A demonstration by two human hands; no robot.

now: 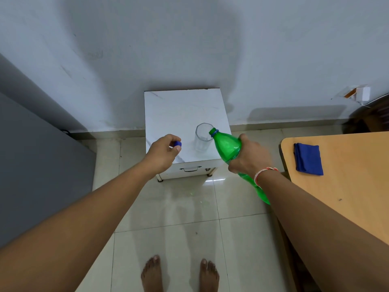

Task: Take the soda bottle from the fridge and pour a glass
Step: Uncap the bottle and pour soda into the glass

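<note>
Pouring is starting: right hand is gripping the bottle, tilting it at the glass; left hand is pinching the cap beside the glass. Next: tilt further.

Green bottle, blue cap

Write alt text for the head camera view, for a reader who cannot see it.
A person's right hand tilts an uncapped green soda bottle toward an empty clear glass on a small white cabinet, while the left hand pinches the blue cap. A folded blue cloth lies on a wooden table to the right.
</note>
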